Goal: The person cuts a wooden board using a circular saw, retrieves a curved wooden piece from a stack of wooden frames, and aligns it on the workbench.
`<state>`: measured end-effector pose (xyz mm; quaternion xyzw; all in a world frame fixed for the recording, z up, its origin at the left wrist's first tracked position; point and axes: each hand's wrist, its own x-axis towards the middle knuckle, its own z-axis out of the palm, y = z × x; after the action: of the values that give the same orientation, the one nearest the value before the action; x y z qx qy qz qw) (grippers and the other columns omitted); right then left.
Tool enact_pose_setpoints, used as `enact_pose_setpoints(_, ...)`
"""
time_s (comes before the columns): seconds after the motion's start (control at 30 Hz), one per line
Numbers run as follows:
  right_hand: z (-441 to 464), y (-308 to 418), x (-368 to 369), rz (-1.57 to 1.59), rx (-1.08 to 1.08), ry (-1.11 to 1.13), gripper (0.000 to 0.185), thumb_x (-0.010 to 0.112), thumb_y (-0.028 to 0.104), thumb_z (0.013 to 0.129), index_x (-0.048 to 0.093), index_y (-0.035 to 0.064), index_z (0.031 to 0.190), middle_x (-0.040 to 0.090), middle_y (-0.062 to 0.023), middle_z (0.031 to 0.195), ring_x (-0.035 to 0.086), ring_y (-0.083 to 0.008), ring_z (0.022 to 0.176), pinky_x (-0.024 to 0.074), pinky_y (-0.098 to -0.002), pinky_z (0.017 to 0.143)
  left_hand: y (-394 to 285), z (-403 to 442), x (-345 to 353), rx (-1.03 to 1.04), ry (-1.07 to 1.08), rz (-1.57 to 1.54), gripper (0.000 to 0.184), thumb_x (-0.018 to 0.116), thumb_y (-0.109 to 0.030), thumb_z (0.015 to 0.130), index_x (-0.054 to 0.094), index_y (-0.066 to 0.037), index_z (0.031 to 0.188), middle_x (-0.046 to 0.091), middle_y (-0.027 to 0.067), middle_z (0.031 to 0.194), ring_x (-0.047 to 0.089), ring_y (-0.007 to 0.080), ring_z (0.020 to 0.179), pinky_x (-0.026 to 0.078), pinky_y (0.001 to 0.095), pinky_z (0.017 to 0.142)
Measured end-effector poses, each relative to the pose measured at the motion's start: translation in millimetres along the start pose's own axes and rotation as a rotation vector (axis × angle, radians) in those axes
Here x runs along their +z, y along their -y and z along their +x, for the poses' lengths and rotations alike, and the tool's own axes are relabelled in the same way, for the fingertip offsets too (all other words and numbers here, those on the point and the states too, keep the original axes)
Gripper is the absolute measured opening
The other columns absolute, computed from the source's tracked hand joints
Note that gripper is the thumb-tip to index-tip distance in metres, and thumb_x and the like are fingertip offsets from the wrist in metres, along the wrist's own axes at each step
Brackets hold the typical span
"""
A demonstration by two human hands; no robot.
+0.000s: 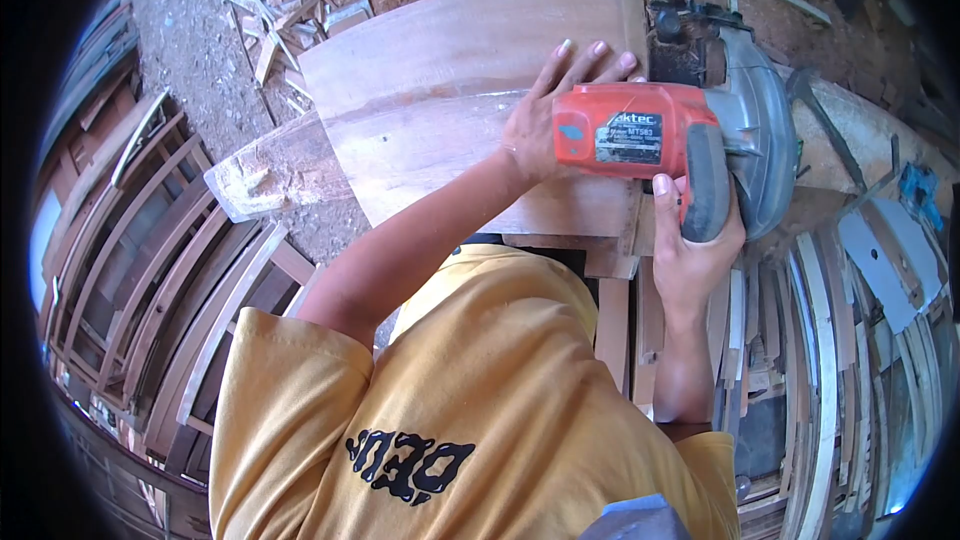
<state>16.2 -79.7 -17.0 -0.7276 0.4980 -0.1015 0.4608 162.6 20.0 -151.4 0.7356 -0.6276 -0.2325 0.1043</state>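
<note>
A red and grey circular saw (635,130) with a metal blade guard (765,140) rests at the right end of a wide, pale plywood panel (420,70). Wrapped around its dark rear handle is my right hand (695,255), thumb up along the handle's left side. My left hand (535,125) lies flat on the panel just left of the saw, fingers stretched out. The saw's red motor body hides part of that hand. The blade itself is hidden under the guard.
Wood offcuts (270,20) lie on the dirt floor at upper left. A rough plank (280,170) sticks out beneath the panel's left side. Stacked wooden frames (130,270) stand at left, and long timber strips (820,340) lie at lower right. A blue plastic piece (917,183) is at far right.
</note>
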Motion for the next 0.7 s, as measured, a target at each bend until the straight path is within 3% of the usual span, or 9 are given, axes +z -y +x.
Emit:
enact_pose_setpoints(0.2,7,3,4,0.031,0.002,0.002,0.018,0.077,0.008,0.089,0.063,-0.0015,0.094,0.068,-0.0071,0.079,0.065,-0.0133,0.071,0.0508,-0.0291,0.068,2,1,-1,0.007,0.082,0.047,0.087,0.044,-0.075,0.089,0.025,-0.032,0.162,0.023,0.0015,0.169,0.019,0.0302,0.156,0.009,0.0540,0.128)
enact_pose_setpoints(0.27,10,5,5,0.025,-0.008,0.006,0.018,0.077,0.008,0.090,0.063,-0.0015,0.094,0.068,-0.0071,0.079,0.064,-0.0132,0.071,0.0507,-0.0291,0.068,3,1,0,0.003,0.066,0.044,0.097,0.038,-0.086,0.083,0.025,-0.032,0.162,0.023,0.0006,0.169,0.018,0.0289,0.156,0.007,0.0538,0.128)
enact_pose_setpoints(0.37,12,5,9,0.008,-0.023,-0.002,0.018,0.077,0.008,0.090,0.063,-0.0016,0.095,0.067,-0.0067,0.080,0.063,-0.0128,0.071,0.0504,-0.0290,0.068,3,1,3,-0.009,0.043,-0.039,0.103,0.034,-0.092,0.079,0.026,-0.032,0.162,0.023,0.0001,0.169,0.017,0.0274,0.156,0.004,0.0535,0.128)
enact_pose_setpoints(0.5,16,1,6,0.029,0.071,0.031,0.018,0.077,0.009,0.090,0.064,-0.0019,0.096,0.066,-0.0062,0.081,0.061,-0.0131,0.071,0.0502,-0.0297,0.069,3,1,1,-0.012,0.033,-0.029,0.104,0.032,-0.093,0.077,0.029,-0.032,0.161,0.025,0.0004,0.169,0.016,0.0266,0.157,0.003,0.0535,0.128)
enact_pose_setpoints(0.6,20,1,10,0.004,-0.024,-0.002,0.018,0.077,0.009,0.090,0.065,-0.0019,0.096,0.066,-0.0063,0.082,0.061,-0.0141,0.072,0.0504,-0.0306,0.069,4,0,4,-0.005,-0.012,-0.130,0.104,0.033,-0.093,0.078,0.031,-0.030,0.161,0.029,0.0015,0.167,0.016,0.0262,0.157,0.002,0.0534,0.128)
enact_pose_setpoints(0.7,26,5,8,-0.018,0.023,0.020,0.018,0.077,0.010,0.090,0.065,-0.0021,0.097,0.066,-0.0070,0.082,0.061,-0.0149,0.074,0.0505,-0.0309,0.071,5,-1,4,0.008,0.025,-0.052,0.104,0.033,-0.093,0.079,0.031,-0.029,0.161,0.032,0.0038,0.166,0.017,0.0275,0.157,0.002,0.0544,0.128)
